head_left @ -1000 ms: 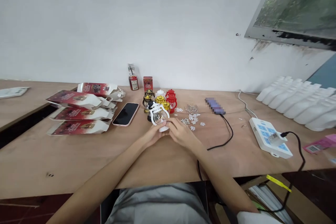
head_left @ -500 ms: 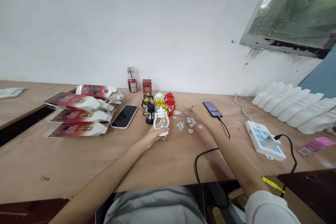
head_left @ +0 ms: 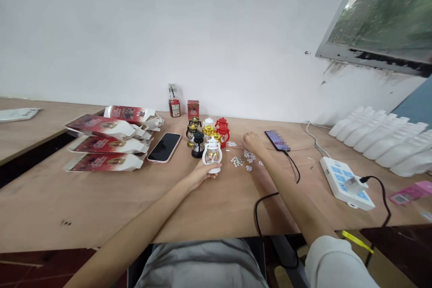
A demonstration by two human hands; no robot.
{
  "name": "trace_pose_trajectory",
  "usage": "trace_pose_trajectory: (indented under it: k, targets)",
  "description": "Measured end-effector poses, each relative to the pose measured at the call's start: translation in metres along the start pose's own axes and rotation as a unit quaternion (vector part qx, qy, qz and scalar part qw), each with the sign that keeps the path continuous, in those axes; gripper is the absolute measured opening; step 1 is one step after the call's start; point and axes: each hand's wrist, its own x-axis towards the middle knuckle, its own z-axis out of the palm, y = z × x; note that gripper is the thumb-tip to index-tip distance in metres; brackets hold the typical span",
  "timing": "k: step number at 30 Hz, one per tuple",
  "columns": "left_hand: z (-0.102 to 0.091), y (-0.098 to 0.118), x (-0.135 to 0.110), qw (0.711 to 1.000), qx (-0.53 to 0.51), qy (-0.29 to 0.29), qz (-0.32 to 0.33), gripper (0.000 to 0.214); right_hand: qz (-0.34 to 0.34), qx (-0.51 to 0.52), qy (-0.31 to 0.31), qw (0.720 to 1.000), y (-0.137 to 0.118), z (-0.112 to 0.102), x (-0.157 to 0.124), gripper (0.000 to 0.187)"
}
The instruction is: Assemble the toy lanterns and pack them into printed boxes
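My left hand (head_left: 201,173) is wrapped round the base of a small white lantern (head_left: 212,144), which stands upright in its grip. Behind it crowd several more mini lanterns, among them a black lantern (head_left: 197,146), a gold lantern (head_left: 208,131) and a red lantern (head_left: 223,134). Over the table to the right, my right hand (head_left: 254,142) has its fingers curled together; what they hold, if anything, is too small to make out. Just in front of that hand lie a pile of small silvery discs (head_left: 237,160) and several small white cut-out pieces (head_left: 249,156).
Red-and-white cartons (head_left: 104,145) are stacked at the left beside a phone (head_left: 164,147). A bottle (head_left: 174,104) and a small red box (head_left: 193,109) stand by the wall. On the right are a cabled phone (head_left: 277,140), a power strip (head_left: 346,182) and white plastic containers (head_left: 381,139).
The view has shifted slightly, moving everything a little to the right. My left hand still grips the white lantern. My right hand now covers more of the small metal bits beside it.
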Motion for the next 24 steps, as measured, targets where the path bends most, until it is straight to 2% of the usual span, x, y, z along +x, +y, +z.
trace_pose_trajectory:
  k: [6,11,15,24]
  targets:
    - [0.001,0.001,0.001,1.0,0.001,0.003,-0.005,0.035,0.134,0.093,0.065,0.984,0.037,0.002,0.009,0.025]
    - [0.0,0.0,0.002,1.0,-0.005,0.0,-0.001,0.035,0.198,0.181,0.129,0.955,0.063,0.009,0.009,0.026]
    - [0.0,0.0,0.002,1.0,-0.005,0.0,-0.001,0.035,0.221,0.238,0.174,0.929,0.071,0.013,0.007,0.026]
    - [0.0,0.001,0.001,1.0,-0.001,0.001,-0.002,0.036,0.202,0.344,0.226,0.889,0.071,0.016,0.016,0.028]
